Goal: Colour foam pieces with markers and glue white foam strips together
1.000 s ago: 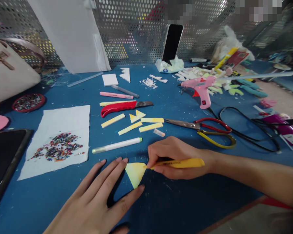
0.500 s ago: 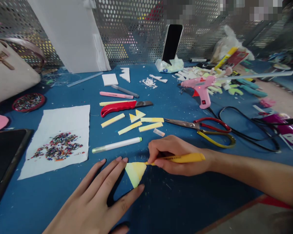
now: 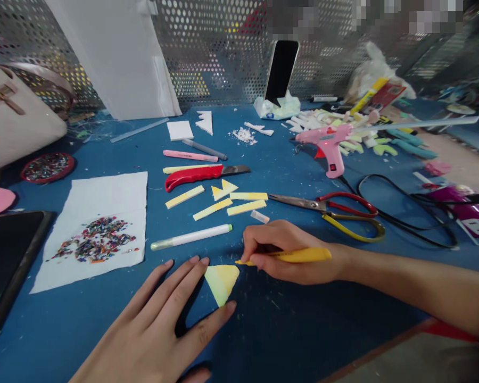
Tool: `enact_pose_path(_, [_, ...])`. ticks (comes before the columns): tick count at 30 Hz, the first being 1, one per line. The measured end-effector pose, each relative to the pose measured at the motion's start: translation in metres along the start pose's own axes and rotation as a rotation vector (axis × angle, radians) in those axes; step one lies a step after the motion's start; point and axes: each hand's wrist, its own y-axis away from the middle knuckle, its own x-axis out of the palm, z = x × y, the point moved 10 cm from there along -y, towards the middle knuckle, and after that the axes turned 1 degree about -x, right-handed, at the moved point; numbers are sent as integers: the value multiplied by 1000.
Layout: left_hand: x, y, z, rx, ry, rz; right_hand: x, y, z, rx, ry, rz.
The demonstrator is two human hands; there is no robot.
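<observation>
A yellow highlighter (image 3: 299, 256) is gripped in my right hand (image 3: 291, 250), its tip just beside the upper right corner of a small triangular piece (image 3: 222, 282). That piece is coloured yellow on top and pale green toward its lower point. My left hand (image 3: 163, 319) lies spread on the table, fingertips and thumb touching the piece's left and lower edges. Beyond the hands lies a white marker with a green tip (image 3: 191, 237). Several yellow-coloured strips (image 3: 246, 207) and a zigzag-cut yellow piece (image 3: 224, 189) are farther back.
A red-handled knife (image 3: 199, 175) and scissors (image 3: 327, 205) lie behind my right hand. At the right is a pink glue gun (image 3: 327, 146) with its cable. Bead-covered paper (image 3: 123, 197) and a dark tablet-like device (image 3: 11, 255) are at left. A phone (image 3: 282, 69) stands at the back.
The highlighter tip has moved slightly up and left, from the piece's right corner to just above it. My left hand and the triangular piece stay put.
</observation>
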Motion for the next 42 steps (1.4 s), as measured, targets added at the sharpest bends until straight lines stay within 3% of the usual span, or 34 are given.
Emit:
enact_pose_path(8, [3, -1, 0, -53, 11, 89, 3, 4, -5, 31, -197, 3])
enact_pose_path(14, [1, -1, 1, -49, 10, 64, -1, 0, 8, -45, -283, -1])
enact_pose_path(19, [0, -1, 1, -72, 29, 38, 9, 6, 2, 52, -379, -5])
enact_pose_path(26, [2, -2, 2, -56, -12, 0, 14, 7, -4, 166, -283, -49])
enact_pose_path(32, [3, 0, 3, 44, -20, -72, 12, 2, -1, 141, -229, -27])
enact_pose_path(42, [7, 1, 1, 22, -16, -27, 15, 2, -1, 155, -230, -10])
